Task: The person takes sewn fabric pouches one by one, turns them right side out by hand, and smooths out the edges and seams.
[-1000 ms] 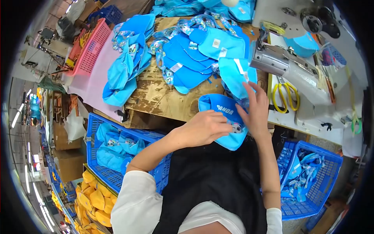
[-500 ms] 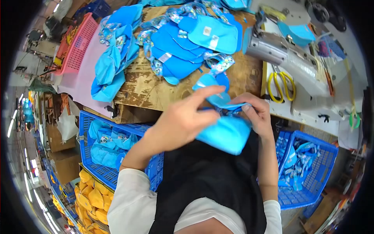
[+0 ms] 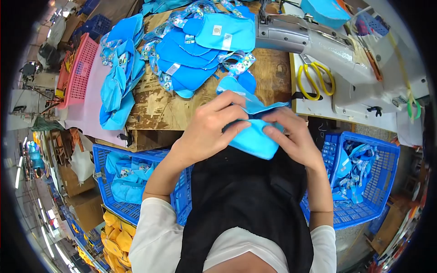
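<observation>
A light blue fabric piece (image 3: 256,142) is held between both hands at the table's front edge, above the black apron. My left hand (image 3: 216,120) pinches its left side, fingers bent over the upper edge. On the right side, my right hand (image 3: 289,134) grips it between thumb and fingers. The piece looks folded or opened along its top. Just beyond it, another light blue part with a patterned strap (image 3: 238,63) lies on the wooden table (image 3: 157,101). Farther back is a pile of blue pieces (image 3: 186,59) with white labels.
A sewing machine arm (image 3: 314,41) extends from the right, with yellow-handled scissors (image 3: 314,81) beside it. More blue pieces (image 3: 119,86) lie at left near a pink basket (image 3: 81,73). Blue crates (image 3: 104,170) stand below on both sides, and yellow items (image 3: 117,241) at lower left.
The fabric piece, earlier showing its printed face, now has its plain light blue side showing. My left hand has come in to grasp it. The view has shifted, moving the table contents leftward.
</observation>
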Tool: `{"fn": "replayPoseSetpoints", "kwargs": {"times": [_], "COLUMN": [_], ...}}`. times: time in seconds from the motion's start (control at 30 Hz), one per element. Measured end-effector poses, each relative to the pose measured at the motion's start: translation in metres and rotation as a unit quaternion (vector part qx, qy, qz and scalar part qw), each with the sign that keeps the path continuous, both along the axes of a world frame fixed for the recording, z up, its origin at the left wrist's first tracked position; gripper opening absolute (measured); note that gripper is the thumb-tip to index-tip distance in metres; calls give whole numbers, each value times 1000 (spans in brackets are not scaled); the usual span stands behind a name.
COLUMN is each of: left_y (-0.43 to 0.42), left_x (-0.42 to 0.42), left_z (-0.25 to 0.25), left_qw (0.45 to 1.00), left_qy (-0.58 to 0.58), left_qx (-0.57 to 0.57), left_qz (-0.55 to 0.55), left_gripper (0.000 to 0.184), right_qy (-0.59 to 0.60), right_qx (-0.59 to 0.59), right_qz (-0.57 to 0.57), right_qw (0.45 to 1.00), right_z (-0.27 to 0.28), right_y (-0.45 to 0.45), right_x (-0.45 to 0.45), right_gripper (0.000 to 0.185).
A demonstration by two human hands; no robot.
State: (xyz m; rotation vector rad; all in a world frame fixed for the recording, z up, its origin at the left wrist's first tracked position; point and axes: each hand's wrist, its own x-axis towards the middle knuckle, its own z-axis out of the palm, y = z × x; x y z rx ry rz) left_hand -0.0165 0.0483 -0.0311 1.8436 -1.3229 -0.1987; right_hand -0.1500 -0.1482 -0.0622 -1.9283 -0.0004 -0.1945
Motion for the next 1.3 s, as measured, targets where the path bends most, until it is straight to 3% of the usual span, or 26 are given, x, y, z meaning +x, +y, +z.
{"fn": "replayPoseSetpoints", "kwargs": {"times": [0.2, 0.37, 0.53, 0.67, 0.87, 1.03, 1.17, 1.3], "left_y": [3, 6, 3, 0, -6, -9, -10, -11], "left_x": [-1, 1, -1, 10, 18, 17, 7, 8], "left_z": [20, 31, 24, 11, -4, -6, -2, -2], "left_qw": [991, 985, 986, 999, 999, 999, 986, 976], "left_qy": [127, 161, 166, 27, 39, -37, 136, 197], "left_qx": [48, 41, 6, 18, -7, 30, 62, 57], "left_qz": [7, -46, 7, -22, -31, -5, 69, 75], "left_gripper": [9, 10, 11, 9, 8, 9, 9, 10], "right_qy": [-113, -144, -43, -16, -27, -114, -59, -53], "right_qx": [-154, -141, 20, 61, 31, -119, -49, -13], "right_qz": [-23, -6, -19, -32, -52, -29, -44, -47], "right_qw": [981, 979, 999, 997, 998, 986, 996, 997], "right_z": [23, 34, 36, 20, 15, 8, 10, 9], "right_y": [-7, -11, -15, -18, -22, -24, -31, -34], "right_x": [-6, -9, -8, -7, -5, -4, -3, -2], "right_gripper": [9, 8, 8, 8, 6, 4, 5, 6]}}
